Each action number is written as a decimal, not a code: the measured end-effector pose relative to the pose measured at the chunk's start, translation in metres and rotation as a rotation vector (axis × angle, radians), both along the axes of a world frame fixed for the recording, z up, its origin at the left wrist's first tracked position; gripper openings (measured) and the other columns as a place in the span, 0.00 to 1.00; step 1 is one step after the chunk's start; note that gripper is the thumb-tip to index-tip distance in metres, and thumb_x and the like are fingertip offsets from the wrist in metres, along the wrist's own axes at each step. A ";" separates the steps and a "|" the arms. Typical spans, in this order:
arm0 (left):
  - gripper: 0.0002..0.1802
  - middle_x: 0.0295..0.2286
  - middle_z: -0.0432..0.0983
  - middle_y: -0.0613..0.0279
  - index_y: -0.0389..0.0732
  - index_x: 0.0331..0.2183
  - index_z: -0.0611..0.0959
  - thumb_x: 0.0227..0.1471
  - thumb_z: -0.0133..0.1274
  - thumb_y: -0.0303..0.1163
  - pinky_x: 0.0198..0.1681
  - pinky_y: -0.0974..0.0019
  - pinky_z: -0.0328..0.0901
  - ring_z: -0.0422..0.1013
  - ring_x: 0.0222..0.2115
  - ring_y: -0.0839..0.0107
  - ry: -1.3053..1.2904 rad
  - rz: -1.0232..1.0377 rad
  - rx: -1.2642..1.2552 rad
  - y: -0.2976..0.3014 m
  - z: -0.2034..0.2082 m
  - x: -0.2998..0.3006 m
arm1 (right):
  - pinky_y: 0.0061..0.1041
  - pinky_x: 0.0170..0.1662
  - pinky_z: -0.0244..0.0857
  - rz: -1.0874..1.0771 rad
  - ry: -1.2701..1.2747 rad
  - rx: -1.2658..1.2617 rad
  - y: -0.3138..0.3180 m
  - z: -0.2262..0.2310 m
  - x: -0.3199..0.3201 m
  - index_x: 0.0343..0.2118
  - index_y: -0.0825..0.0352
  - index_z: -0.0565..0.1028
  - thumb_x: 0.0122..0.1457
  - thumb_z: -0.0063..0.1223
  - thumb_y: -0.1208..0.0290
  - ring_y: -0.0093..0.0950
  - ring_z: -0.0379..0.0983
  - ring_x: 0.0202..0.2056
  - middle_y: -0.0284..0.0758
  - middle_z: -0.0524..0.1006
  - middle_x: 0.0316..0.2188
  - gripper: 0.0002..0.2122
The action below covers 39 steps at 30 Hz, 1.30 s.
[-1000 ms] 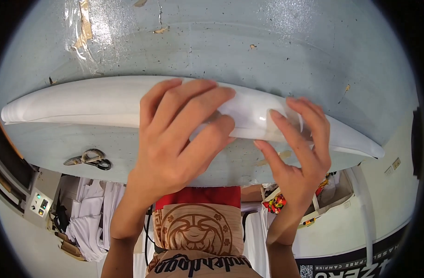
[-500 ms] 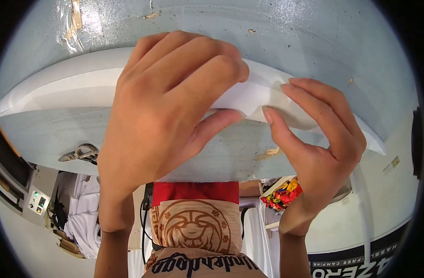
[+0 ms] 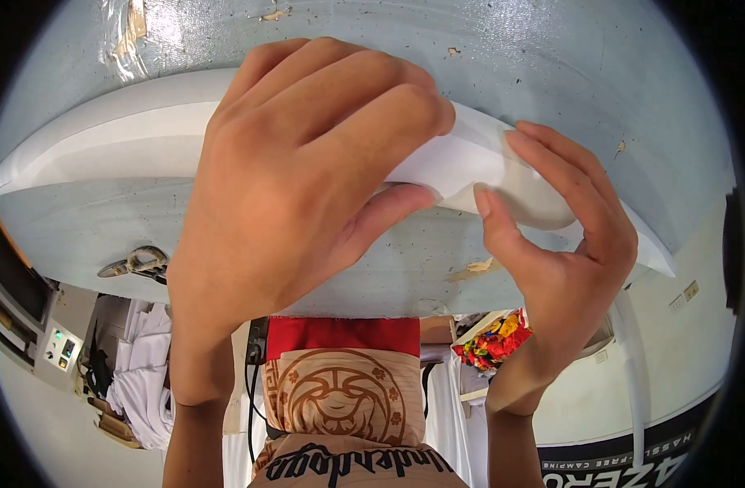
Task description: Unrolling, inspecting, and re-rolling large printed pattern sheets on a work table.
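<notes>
A long white strip of cloth [image 3: 104, 146], folded lengthwise, lies across the grey-blue table in a shallow arch. My left hand [image 3: 291, 163] grips it right of its middle, thumb at the near edge and curled fingers over the far side. Close by on the right, my right hand [image 3: 568, 220] pinches it across its width, thumb near, fingertips far. Between the two hands the cloth rises in a soft bend, with a greyish lining-like patch beside the right thumb. My left hand covers part of the strip.
Dark-handled snips [image 3: 141, 262] lie at the table's [image 3: 389, 276] near left. Below the table are heaped white cloth [image 3: 141, 366], a control box with lit buttons [image 3: 63, 346] and a container of red and yellow pieces [image 3: 498, 340]. Tape and chipped patches mark the tabletop.
Both hands have shifted slightly away from me and a little to the right along the strip. The strip's middle has moved up the table with them.
</notes>
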<state>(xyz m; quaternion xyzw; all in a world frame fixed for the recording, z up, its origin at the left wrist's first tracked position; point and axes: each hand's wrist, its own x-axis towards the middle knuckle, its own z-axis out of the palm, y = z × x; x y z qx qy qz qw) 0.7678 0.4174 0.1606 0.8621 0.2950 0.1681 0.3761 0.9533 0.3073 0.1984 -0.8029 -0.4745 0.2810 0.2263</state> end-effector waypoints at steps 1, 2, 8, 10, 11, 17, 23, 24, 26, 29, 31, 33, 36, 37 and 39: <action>0.23 0.39 0.84 0.63 0.43 0.35 0.84 0.33 0.75 0.35 0.45 0.61 0.69 0.78 0.39 0.62 0.010 0.002 0.010 0.000 0.001 -0.001 | 0.28 0.49 0.73 0.009 -0.009 -0.002 -0.001 0.000 0.000 0.41 0.62 0.86 0.39 0.70 0.83 0.30 0.81 0.46 0.32 0.84 0.43 0.22; 0.23 0.39 0.84 0.63 0.43 0.35 0.84 0.33 0.75 0.35 0.46 0.61 0.69 0.78 0.39 0.62 0.013 0.003 0.017 -0.002 0.000 0.000 | 0.28 0.49 0.73 0.008 -0.013 -0.006 -0.001 0.000 0.000 0.41 0.62 0.86 0.39 0.70 0.83 0.30 0.81 0.46 0.32 0.84 0.43 0.22; 0.24 0.39 0.84 0.62 0.43 0.35 0.84 0.33 0.75 0.35 0.46 0.60 0.69 0.78 0.39 0.60 0.005 0.007 0.016 -0.003 -0.002 0.001 | 0.27 0.49 0.73 0.016 -0.024 0.015 -0.002 -0.002 -0.001 0.41 0.61 0.86 0.39 0.69 0.83 0.29 0.81 0.46 0.32 0.84 0.43 0.21; 0.24 0.39 0.84 0.62 0.43 0.36 0.84 0.32 0.75 0.34 0.46 0.60 0.69 0.78 0.40 0.60 0.008 0.008 0.029 -0.001 0.000 0.001 | 0.27 0.49 0.73 0.032 -0.037 0.029 0.000 -0.003 0.000 0.41 0.62 0.85 0.39 0.69 0.84 0.29 0.81 0.45 0.32 0.85 0.43 0.21; 0.24 0.39 0.84 0.62 0.43 0.36 0.84 0.32 0.75 0.34 0.46 0.60 0.69 0.78 0.40 0.60 0.005 0.009 0.035 -0.002 -0.002 0.001 | 0.27 0.49 0.73 0.030 -0.037 0.026 -0.001 -0.005 0.000 0.41 0.62 0.85 0.39 0.69 0.84 0.29 0.81 0.45 0.32 0.85 0.43 0.21; 0.25 0.39 0.85 0.61 0.43 0.36 0.84 0.32 0.75 0.34 0.47 0.59 0.69 0.79 0.40 0.60 0.013 0.002 0.043 -0.004 -0.003 0.000 | 0.27 0.49 0.74 0.048 -0.051 0.066 -0.005 -0.009 -0.001 0.41 0.62 0.85 0.39 0.69 0.84 0.29 0.82 0.44 0.33 0.85 0.42 0.21; 0.25 0.39 0.85 0.62 0.42 0.37 0.85 0.31 0.75 0.35 0.48 0.58 0.69 0.79 0.40 0.60 0.006 -0.008 0.063 0.000 -0.003 0.001 | 0.26 0.48 0.75 0.047 -0.061 0.092 -0.003 -0.009 -0.002 0.41 0.62 0.85 0.40 0.68 0.84 0.29 0.82 0.43 0.33 0.85 0.41 0.21; 0.25 0.39 0.85 0.62 0.42 0.37 0.85 0.31 0.75 0.35 0.48 0.58 0.69 0.79 0.40 0.60 0.007 -0.008 0.064 0.000 -0.003 0.001 | 0.26 0.48 0.75 0.055 -0.076 0.098 -0.003 -0.010 -0.003 0.41 0.62 0.85 0.41 0.68 0.84 0.29 0.82 0.42 0.33 0.85 0.41 0.20; 0.25 0.38 0.85 0.62 0.42 0.36 0.85 0.31 0.75 0.35 0.48 0.58 0.69 0.79 0.40 0.60 0.005 -0.002 0.070 -0.001 -0.004 0.000 | 0.25 0.47 0.75 0.064 -0.091 0.104 -0.003 -0.009 -0.003 0.41 0.62 0.85 0.41 0.68 0.84 0.28 0.82 0.42 0.33 0.85 0.41 0.20; 0.25 0.38 0.85 0.62 0.42 0.36 0.85 0.31 0.75 0.35 0.48 0.59 0.69 0.79 0.40 0.60 0.006 -0.010 0.050 -0.003 -0.001 -0.001 | 0.26 0.48 0.75 -0.035 -0.092 0.006 -0.004 -0.005 0.001 0.41 0.63 0.85 0.42 0.67 0.85 0.28 0.82 0.42 0.33 0.85 0.41 0.20; 0.25 0.38 0.85 0.62 0.42 0.36 0.85 0.30 0.75 0.35 0.48 0.59 0.69 0.79 0.40 0.60 -0.007 -0.007 0.055 -0.003 -0.002 -0.001 | 0.26 0.49 0.74 0.021 0.037 0.095 -0.005 -0.004 0.004 0.41 0.64 0.85 0.42 0.66 0.86 0.28 0.82 0.43 0.34 0.85 0.40 0.19; 0.25 0.38 0.85 0.62 0.42 0.35 0.85 0.30 0.75 0.35 0.48 0.59 0.69 0.79 0.40 0.60 -0.017 -0.006 0.052 -0.006 0.004 0.003 | 0.26 0.49 0.74 0.047 0.014 0.078 -0.004 -0.001 0.003 0.41 0.64 0.85 0.43 0.66 0.86 0.28 0.82 0.43 0.35 0.85 0.40 0.19; 0.25 0.38 0.85 0.62 0.42 0.36 0.86 0.30 0.75 0.36 0.48 0.59 0.69 0.79 0.40 0.60 0.131 -0.028 0.123 -0.008 0.017 0.011 | 0.26 0.49 0.73 0.076 -0.009 0.062 -0.005 0.000 0.003 0.41 0.65 0.85 0.44 0.66 0.86 0.28 0.82 0.43 0.35 0.85 0.41 0.18; 0.25 0.38 0.85 0.63 0.42 0.36 0.86 0.30 0.75 0.36 0.48 0.59 0.69 0.79 0.40 0.61 0.119 -0.028 0.140 -0.007 0.015 0.011 | 0.26 0.49 0.73 0.079 -0.008 0.062 -0.005 -0.001 0.003 0.41 0.65 0.85 0.44 0.66 0.86 0.29 0.82 0.44 0.35 0.85 0.41 0.19; 0.25 0.38 0.85 0.63 0.43 0.36 0.86 0.30 0.75 0.36 0.47 0.59 0.69 0.79 0.40 0.61 0.112 -0.027 0.163 -0.006 0.019 0.010 | 0.26 0.49 0.74 0.068 -0.039 0.079 -0.006 -0.002 0.000 0.42 0.65 0.85 0.44 0.66 0.86 0.29 0.82 0.44 0.35 0.85 0.41 0.19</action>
